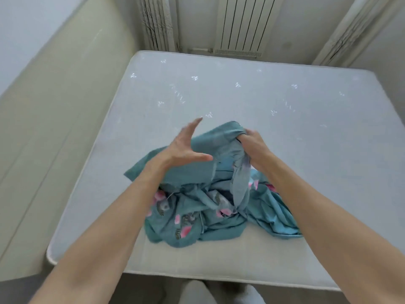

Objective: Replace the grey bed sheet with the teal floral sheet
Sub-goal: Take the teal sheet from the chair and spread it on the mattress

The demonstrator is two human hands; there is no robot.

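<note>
The teal floral sheet (pixel 210 200) lay bunched on the bare mattress (pixel 241 91) near its near edge. A tangle was judged likely if it was lifted by one fold only. The right hand (pixel 255 148) was clenched on a raised fold; the left hand (pixel 186 148) was spread, grip released, just beside the cloth.

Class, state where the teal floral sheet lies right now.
The teal floral sheet lies bunched on the bare mattress near its front edge, one fold gripped by the right hand.

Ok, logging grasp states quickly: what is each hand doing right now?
Left hand: open, fingers spread, holding nothing.
Right hand: closed on a bunched part of the teal floral sheet.
</note>
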